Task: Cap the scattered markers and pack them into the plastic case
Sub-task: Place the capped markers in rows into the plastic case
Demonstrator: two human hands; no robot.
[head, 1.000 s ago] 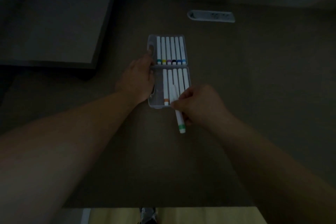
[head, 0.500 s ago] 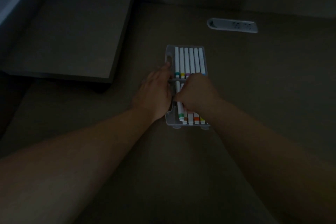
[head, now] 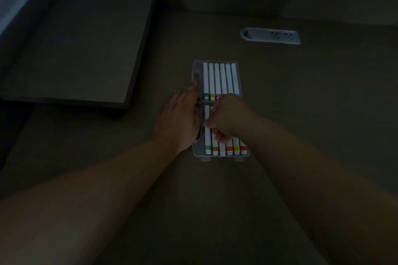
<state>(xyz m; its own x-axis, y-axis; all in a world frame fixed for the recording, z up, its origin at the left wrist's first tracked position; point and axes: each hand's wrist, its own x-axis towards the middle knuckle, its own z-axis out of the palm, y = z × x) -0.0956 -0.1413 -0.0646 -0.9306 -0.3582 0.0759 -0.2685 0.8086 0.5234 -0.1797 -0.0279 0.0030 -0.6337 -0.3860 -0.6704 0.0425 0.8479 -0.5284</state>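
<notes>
A clear plastic case (head: 221, 157) lies open on the brown desk, its two halves end to end. The far half holds a row of several white markers (head: 217, 79) with coloured bands. In the near half lie more capped markers, and the green-banded marker (head: 207, 140) sits in the leftmost slot. My right hand (head: 231, 117) is curled over this half, thumb and fingers pinching the green-banded marker's barrel. My left hand (head: 181, 120) lies along the case's left edge and holds it, one fingertip at the handle hole. My right hand hides the middle of the near row.
A dark raised shelf (head: 86, 49) stands at the left, its corner close to my left hand. A silver socket panel (head: 271, 36) is set into the desk beyond the case. A wall runs along the back.
A second ago my right hand held the green-banded marker off the case's near end. It has carried it into the leftmost slot of the near half. My left hand stayed on the case.
</notes>
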